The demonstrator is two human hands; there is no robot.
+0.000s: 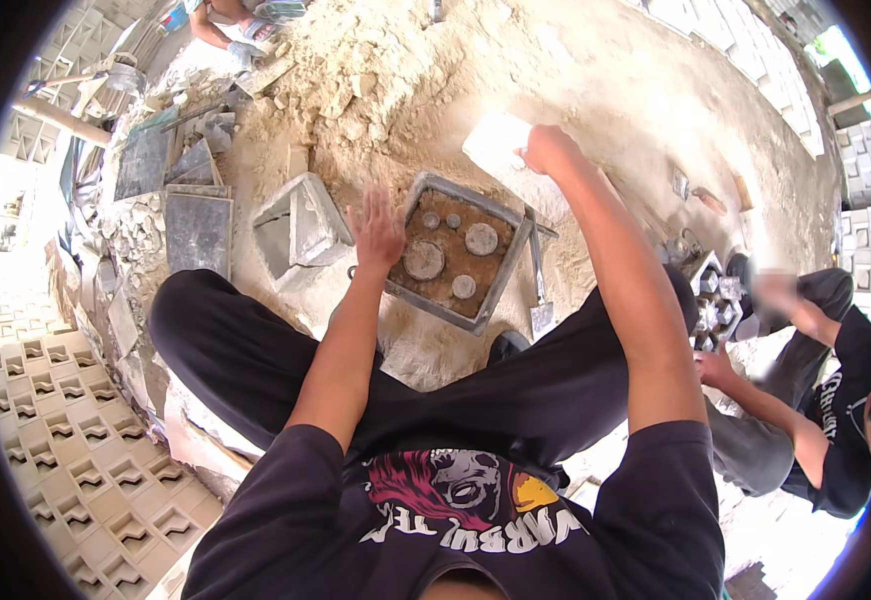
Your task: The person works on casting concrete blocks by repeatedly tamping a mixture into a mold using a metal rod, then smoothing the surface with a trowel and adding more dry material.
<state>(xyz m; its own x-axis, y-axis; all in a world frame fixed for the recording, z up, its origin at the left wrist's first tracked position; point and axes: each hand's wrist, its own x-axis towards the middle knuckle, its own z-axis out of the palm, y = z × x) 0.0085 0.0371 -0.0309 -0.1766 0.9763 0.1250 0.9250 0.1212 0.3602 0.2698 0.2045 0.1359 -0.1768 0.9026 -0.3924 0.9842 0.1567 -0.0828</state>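
Between my knees lies a square grey frame (504,285) packed with brown sand (456,250). Several round grey discs of different sizes, one a large disc (424,259), sit flush in the sand. My left hand (381,232) is open, its fingers spread at the frame's left edge; whether it touches the rim I cannot tell. Beyond the frame's far right corner, my right hand (550,150) is closed on the edge of a white flat piece (496,143), too bright to tell its material. A small trowel (541,290) rests on the ground along the frame's right side.
Left of the frame stands an empty-sided grey box mould (306,225), with dark flat plates (199,235) beyond it. A heap of sandy lumps (356,90) rises ahead. At right a co-worker's hand (718,370) is at a patterned grey block (718,305); another person (226,25) is at far left.
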